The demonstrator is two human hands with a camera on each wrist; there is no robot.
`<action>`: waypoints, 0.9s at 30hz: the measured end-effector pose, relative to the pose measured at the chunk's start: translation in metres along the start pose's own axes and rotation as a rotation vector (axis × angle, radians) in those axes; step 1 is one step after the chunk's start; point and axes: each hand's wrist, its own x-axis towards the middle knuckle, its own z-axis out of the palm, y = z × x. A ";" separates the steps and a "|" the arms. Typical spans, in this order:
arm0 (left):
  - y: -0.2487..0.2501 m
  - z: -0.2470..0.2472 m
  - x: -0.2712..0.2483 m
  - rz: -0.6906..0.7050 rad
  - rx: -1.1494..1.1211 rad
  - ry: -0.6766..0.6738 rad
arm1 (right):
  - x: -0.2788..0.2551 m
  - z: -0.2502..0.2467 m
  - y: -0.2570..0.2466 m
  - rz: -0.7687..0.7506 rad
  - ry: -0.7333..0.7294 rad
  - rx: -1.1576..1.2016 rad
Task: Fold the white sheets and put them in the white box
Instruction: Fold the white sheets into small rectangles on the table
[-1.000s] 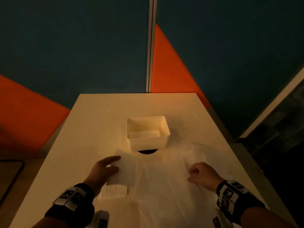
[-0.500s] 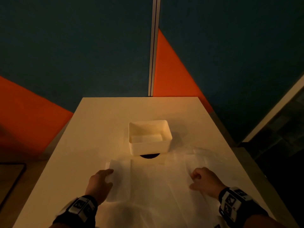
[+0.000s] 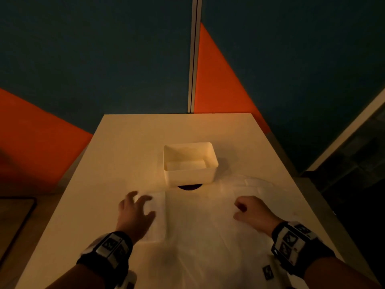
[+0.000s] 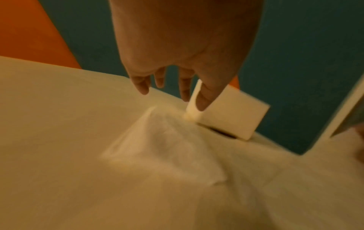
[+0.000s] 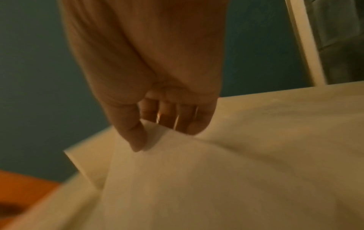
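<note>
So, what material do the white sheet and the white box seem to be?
White sheet: probably thin paper or non-woven tissue; matte, slightly see-through, bending softly where the right hand pinches it. White box: likely plastic; smooth rigid walls, rounded corners.

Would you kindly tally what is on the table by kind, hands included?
Hands: 2, left and right
Box: 1
Folded sheet in the box: 1
Sheet spread on the table: at least 1; layers too faint to separate
Total: 5
</note>
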 end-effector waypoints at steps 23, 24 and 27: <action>0.115 -0.065 -0.013 0.057 -1.350 -0.364 | -0.034 -0.077 -0.076 -0.041 0.099 0.746; 0.117 -0.064 -0.014 0.046 -1.382 -0.352 | -0.036 -0.072 -0.074 -0.039 0.032 0.772; 0.121 -0.063 -0.017 0.036 -1.407 -0.313 | -0.039 -0.054 -0.075 -0.099 -0.042 0.880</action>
